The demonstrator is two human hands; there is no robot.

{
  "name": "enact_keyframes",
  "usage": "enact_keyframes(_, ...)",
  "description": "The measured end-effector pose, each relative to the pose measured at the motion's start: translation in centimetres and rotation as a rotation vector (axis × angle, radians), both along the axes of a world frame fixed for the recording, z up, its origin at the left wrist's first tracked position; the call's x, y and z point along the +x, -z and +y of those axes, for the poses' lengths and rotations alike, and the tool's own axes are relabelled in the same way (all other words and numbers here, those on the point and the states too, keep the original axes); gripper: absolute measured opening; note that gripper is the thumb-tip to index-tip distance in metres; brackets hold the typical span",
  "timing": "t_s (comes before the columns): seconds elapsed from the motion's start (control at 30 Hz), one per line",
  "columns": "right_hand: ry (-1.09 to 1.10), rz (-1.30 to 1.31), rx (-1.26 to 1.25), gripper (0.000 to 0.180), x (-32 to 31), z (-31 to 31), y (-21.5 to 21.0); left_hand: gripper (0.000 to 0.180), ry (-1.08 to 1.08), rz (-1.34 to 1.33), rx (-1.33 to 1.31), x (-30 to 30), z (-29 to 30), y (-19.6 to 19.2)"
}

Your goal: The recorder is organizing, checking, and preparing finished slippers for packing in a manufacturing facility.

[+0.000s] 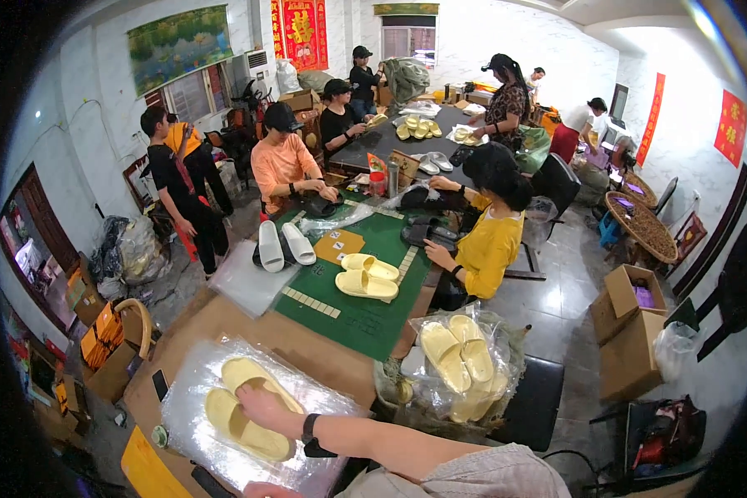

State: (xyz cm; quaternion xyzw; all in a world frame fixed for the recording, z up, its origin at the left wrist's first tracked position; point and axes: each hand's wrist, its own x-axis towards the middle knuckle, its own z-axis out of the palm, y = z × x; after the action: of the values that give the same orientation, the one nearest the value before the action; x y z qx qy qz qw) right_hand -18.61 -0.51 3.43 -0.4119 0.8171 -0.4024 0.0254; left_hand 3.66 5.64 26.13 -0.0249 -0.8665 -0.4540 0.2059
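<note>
Head view is showing me the right hand (pixel 267 410) seemingly arranging two pale-yellow moulded slippers (pixel 262 440) on glossy clear plastic sheets (pixel 189 383), its finger grip unclear to me, the next move calling for careful alignment.

Right arm (pixel 386 436) stretched leftward, fingers (pixel 247 396) lowered; left hand (pixel 270 490) low, mostly cut off
</note>
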Motion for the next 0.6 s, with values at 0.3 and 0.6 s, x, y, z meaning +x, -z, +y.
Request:
enact_keyframes(0.3, -0.018, 0.038, 0.035, 0.024, 0.2, -1.6, 1.9, 0.014, 1.157, 0.473, 0.327, 1.3, -0.8, -2.3)
enact_keyframes(0.6, -0.033, -0.007, 0.08, 0.024, 0.9, -0.9, 0.4, 0.019, 1.368, 0.289, 0.218, 1.1, -1.3, -2.8)
